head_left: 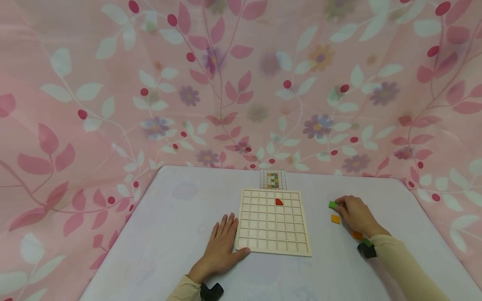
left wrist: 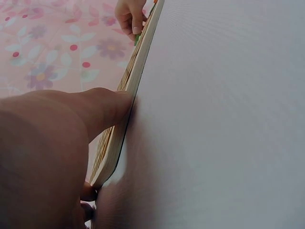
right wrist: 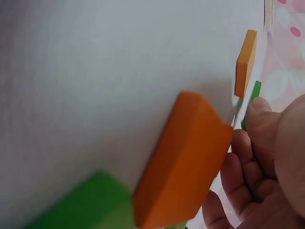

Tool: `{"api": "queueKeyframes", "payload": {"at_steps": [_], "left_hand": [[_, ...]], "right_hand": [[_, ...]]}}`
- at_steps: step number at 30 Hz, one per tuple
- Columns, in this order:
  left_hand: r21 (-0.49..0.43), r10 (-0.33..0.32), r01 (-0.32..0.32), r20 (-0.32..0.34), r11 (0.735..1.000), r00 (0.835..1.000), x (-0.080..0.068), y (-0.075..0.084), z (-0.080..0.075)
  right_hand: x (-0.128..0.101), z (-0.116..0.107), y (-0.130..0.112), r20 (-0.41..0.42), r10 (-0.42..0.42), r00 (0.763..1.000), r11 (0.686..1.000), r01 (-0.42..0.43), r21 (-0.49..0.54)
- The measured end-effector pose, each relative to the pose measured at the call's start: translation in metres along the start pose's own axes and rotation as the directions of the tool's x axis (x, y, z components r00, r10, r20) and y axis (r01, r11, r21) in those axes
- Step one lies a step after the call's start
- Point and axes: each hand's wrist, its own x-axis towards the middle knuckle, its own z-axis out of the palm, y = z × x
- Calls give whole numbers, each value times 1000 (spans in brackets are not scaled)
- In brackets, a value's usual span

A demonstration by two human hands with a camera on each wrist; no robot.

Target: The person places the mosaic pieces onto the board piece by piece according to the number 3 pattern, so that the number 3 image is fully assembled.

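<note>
Straight-fingered left hand (head_left: 221, 246), curled right hand (head_left: 357, 215)

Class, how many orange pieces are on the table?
2: the lighter piece lies beside the right hand, the darker piece partly covered by it in the head view. More may be hidden.

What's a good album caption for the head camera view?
Left-hand fingers touch a gridded board bearing one red piece; right-hand fingers pinch a green piece.

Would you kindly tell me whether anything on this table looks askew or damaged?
Nothing stands out: the board lies flat, a red piece sits on it, and the loose orange pieces near the right hand show no obvious damage.
</note>
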Motion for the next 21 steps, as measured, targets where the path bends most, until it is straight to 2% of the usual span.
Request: {"api": "queueKeyframes", "payload": {"at_steps": [9,21], "left_hand": [[-9,-8,8,5,1000,1000,1,0,1],[-1,-23,23,19,1000,1000,1,-3,4]], "right_hand": [[10,5,-19,-25,4,1000,999,-3,44],[28,25,-45,-69,-62,996,995,67,68]]}}
